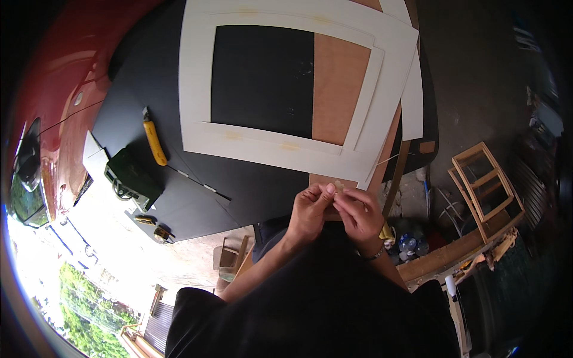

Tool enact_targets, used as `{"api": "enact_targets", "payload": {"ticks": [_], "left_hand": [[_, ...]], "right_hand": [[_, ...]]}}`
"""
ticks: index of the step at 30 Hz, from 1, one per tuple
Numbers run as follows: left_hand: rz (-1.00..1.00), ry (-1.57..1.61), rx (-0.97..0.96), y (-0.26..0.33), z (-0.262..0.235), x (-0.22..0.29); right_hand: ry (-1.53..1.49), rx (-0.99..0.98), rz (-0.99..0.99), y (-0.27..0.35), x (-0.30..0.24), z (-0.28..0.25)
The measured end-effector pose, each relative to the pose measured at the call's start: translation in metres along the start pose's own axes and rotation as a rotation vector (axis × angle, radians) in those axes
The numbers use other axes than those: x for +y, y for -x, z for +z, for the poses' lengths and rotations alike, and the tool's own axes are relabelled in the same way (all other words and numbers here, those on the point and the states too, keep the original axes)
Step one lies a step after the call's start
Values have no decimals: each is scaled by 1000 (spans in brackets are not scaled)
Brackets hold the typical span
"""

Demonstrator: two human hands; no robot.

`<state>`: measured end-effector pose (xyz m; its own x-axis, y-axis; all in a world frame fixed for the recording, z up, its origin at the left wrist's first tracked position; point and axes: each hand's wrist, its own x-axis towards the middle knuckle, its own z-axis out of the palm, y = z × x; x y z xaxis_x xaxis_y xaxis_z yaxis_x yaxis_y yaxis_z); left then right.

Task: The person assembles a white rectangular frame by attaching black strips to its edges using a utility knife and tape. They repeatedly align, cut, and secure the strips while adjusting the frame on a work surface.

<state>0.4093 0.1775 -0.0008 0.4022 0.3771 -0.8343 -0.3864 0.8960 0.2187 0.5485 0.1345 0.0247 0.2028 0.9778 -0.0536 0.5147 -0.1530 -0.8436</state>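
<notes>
Small translucent piece (339,186), pale and faintly yellowish, sits up at the fingertips, between the person's two hands. From where I stand, it pokes out past the fingers, away from the person's body and towards the big white frame (196,89); it is so small that I cannot tell for sure how its long axis runs. The left hand (309,210) has thumb and forefinger pinched together at the piece's left side, closed on it. The right hand (363,218) has its fingers bent inward with the tips up against the piece, though I cannot tell whether they grip it as well.

Just beyond the fingers lies the near edge of the white frame, its longer sides running roughly left to right, with yellowish strips (289,146) along its near side. Beneath it, beyond the fingers too, a brown board (343,83) shows through the opening. Well to the left of the fingers, on the dark tabletop (197,209), rests a yellow cutter (154,142), blade end pointing away from the person. Off to the right of the fingers, well apart, stand light wooden frames (484,185)
</notes>
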Motion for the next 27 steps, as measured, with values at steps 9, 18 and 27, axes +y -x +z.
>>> {"api": "enact_targets", "payload": {"ticks": [9,18,27], "left_hand": [[-35,-340,-78,18,23,11],[732,-1258,503,1,-4,139],[938,-1446,231,-79,35,139]], "right_hand": [[-27,-8,-72,-22,15,-26],[388,521,216,-46,152,-84],[618,464,179,-44,141,-60]]}}
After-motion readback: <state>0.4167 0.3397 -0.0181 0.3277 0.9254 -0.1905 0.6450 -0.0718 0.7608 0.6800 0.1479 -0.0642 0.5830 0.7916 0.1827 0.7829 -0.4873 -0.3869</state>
